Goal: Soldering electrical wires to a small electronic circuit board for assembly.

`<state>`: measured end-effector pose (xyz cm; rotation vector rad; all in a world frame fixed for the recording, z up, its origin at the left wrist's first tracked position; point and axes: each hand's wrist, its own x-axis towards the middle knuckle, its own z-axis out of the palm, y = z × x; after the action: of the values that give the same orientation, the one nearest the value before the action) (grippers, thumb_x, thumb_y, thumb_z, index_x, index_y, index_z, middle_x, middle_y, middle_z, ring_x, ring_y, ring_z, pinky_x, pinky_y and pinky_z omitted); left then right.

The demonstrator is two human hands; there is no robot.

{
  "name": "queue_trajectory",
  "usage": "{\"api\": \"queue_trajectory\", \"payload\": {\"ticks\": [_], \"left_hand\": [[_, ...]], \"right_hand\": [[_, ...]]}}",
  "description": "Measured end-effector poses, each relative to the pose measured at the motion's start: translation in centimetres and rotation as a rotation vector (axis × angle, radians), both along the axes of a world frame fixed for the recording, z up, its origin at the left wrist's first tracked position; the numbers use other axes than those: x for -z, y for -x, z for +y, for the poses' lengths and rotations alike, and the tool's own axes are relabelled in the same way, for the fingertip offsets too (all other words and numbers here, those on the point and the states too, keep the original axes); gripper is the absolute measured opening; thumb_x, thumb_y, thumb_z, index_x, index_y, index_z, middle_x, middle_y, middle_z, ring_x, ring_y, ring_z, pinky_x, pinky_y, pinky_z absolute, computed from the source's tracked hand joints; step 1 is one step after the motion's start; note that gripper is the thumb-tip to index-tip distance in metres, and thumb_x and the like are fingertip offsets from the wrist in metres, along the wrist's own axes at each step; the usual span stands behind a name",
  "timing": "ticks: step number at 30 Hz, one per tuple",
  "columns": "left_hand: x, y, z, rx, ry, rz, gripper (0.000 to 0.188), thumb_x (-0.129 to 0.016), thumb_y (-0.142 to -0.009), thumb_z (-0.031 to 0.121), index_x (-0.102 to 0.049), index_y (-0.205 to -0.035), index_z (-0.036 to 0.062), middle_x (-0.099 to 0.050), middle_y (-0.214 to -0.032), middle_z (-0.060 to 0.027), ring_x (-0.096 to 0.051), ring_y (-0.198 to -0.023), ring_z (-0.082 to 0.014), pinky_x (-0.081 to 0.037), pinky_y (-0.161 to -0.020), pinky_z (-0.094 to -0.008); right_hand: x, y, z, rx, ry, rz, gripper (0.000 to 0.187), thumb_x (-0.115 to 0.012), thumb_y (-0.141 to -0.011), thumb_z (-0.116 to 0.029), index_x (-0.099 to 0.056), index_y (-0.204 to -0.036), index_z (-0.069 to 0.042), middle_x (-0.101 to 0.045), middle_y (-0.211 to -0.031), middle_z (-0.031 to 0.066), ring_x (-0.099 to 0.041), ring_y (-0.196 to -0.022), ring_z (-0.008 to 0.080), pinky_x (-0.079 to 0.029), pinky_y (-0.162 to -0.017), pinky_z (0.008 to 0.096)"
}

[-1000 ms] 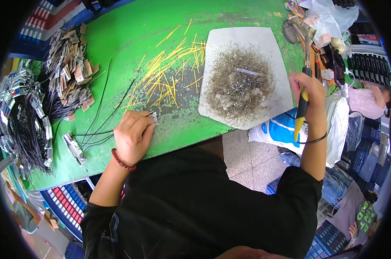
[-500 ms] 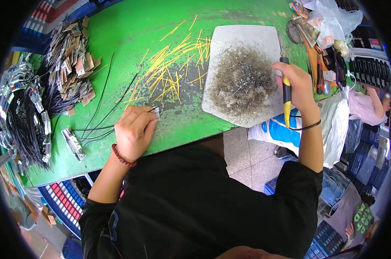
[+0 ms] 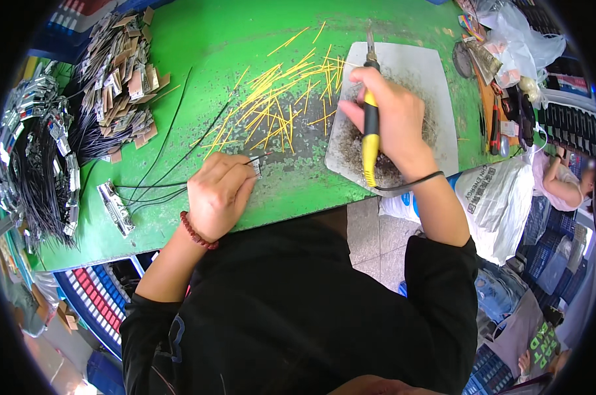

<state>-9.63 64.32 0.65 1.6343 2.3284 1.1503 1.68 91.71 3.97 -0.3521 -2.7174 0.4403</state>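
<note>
Soldering iron [image 3: 371, 125] between right-hand fingers [image 3: 380, 83]

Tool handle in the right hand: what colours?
The tool handle is yellow and black, best seen in the head view.

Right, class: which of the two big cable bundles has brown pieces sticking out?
The upper, farther bundle; the lower-left, nearer bundle shows silvery parts, no brown.

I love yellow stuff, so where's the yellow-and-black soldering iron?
In the head view, the soldering iron is right of centre, in the person's right hand, over the pale board.
</note>
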Motion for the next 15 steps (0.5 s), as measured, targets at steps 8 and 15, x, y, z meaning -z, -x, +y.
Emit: {"api": "queue_trajectory", "payload": {"ticks": [8, 15], "left_hand": [[0.1, 0.2, -0.1, 0.007, -0.013, -0.006, 0.018, -0.074, -0.067, -0.002, -0.066, -0.080, 0.0059, -0.068, -0.089, -0.0067, -0.064, -0.081, -0.0251, -0.053, -0.068, -0.0336], [0.2, 0.2, -0.1, 0.012, -0.019, 0.008, 0.017, -0.074, -0.067, -0.002, -0.066, -0.080, 0.0057, -0.068, -0.090, -0.0066, -0.064, -0.081, -0.0248, -0.053, -0.068, -0.0338]], "right_hand": [[1.2, 2.8, -2.0, 0.142, -0.195, -0.156, 0.030, -0.071, -0.081, -0.025, -0.054, -0.105, -0.023, -0.064, -0.069, 0.0062, -0.066, -0.063, 0.0349, -0.046, -0.052, 0.0479], [1.5, 3.2, -4.0, 0.266, -0.250, -0.183, 0.026, -0.056, -0.082, -0.008, -0.053, -0.104, -0.021, -0.062, -0.072, 0.0096, -0.065, -0.065, 0.0362, -0.046, -0.051, 0.0478]]}}
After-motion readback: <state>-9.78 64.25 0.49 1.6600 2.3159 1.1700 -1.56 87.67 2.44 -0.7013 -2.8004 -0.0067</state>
